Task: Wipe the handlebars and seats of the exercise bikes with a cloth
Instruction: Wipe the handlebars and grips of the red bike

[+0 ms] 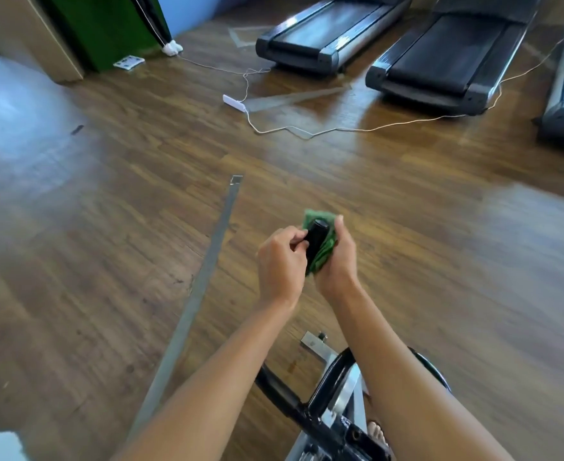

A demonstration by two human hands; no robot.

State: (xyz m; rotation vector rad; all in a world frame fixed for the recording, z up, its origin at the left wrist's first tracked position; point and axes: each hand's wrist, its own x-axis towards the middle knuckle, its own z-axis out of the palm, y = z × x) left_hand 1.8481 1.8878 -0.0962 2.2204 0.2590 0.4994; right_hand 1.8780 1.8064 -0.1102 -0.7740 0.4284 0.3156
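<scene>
Green cloth (320,257), crumpled around black handlebar end (317,236)

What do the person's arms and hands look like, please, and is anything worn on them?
Both forearms are bare, with no sleeves in view. The left hand and right hand wear no gloves, and no watch or bracelet shows at either wrist.

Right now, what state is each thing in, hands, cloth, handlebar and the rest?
Cloth, bunched and wrapped round the grip.
Handlebar grip, half covered, end cap bare.
Right hand, grips the cloth against the grip.
Left hand, fingers curled beside the grip, hold unclear.
Power strip, lying on floor, cord attached.
</scene>
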